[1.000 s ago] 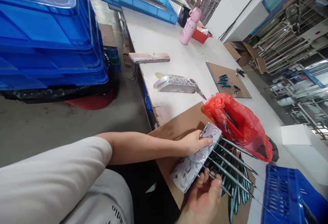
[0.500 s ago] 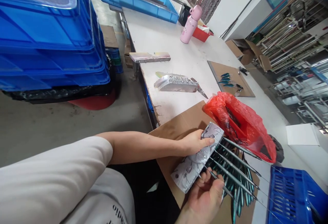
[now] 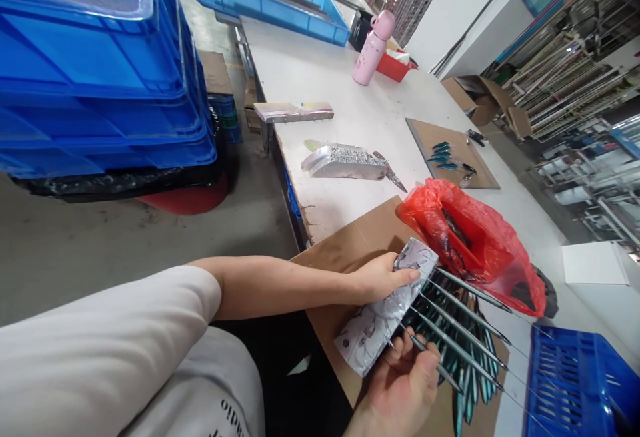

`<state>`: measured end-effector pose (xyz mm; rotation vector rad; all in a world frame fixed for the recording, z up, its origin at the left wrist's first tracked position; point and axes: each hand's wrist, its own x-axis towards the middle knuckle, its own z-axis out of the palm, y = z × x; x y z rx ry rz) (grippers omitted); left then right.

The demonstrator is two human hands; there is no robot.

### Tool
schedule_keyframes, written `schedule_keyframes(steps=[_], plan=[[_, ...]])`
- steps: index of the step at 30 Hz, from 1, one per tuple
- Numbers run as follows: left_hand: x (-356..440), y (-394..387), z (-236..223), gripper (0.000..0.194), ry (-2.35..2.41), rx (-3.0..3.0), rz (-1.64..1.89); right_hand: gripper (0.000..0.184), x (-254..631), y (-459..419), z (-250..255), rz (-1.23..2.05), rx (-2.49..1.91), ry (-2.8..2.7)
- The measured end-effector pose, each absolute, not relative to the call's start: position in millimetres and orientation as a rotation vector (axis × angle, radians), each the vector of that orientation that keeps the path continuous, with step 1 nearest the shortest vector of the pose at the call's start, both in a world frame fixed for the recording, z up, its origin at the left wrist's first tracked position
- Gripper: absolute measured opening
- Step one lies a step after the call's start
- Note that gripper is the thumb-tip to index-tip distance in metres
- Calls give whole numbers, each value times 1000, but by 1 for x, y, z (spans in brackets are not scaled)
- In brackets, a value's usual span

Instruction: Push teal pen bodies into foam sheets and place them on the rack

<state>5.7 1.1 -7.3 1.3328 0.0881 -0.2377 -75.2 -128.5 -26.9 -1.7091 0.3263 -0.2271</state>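
My left hand (image 3: pixel 385 280) is wrapped around the upper end of a silvery, tape-wrapped block (image 3: pixel 367 330), thumb on its face. Several thin wires stick out of the block's right edge, carrying slim, pointed grey pieces (image 3: pixel 463 343). My right hand (image 3: pixel 400 380) is closed below the block, its thumb and fingers pinching one slim, dark pointed piece (image 3: pixel 435 361) near the lowest wire. Whether that piece sits on the wire I cannot tell. Beneath the wires lies a pile of shiny dark-teal pieces (image 3: pixel 467 393) on a cardboard sheet (image 3: pixel 357 240).
A red plastic bag (image 3: pixel 480 230) stands just beyond the block. A blue basket (image 3: pixel 565 377) is at the right. Farther up the white table are another silvery block (image 3: pixel 345 161), a board with teal pieces (image 3: pixel 475 150) and a pink bottle (image 3: pixel 370 57). Blue crates (image 3: pixel 100 57) stand stacked at left.
The pinched piece and my right fingers have shifted very slightly to the right. My left hand and the block have hardly moved.
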Motion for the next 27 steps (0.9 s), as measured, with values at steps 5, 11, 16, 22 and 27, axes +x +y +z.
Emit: schedule_keyframes(steps=[5, 11, 16, 22, 27], plan=[[4, 2, -4, 48, 99, 1401, -194, 18, -78, -104, -2, -456, -1504, 489], [3, 1, -4, 49, 116, 1420, -170, 14, -80, -98, 7, -475, -1623, 442], [7, -2, -9, 49, 136, 1396, -185, 13, -73, -107, 5, -433, -1577, 398], [7, -4, -12, 49, 121, 1306, -166, 28, -71, -109, 5, -363, -1509, 438], [7, -3, -8, 44, 95, 1165, -180, 44, -91, -150, 4, -258, -1647, 441]])
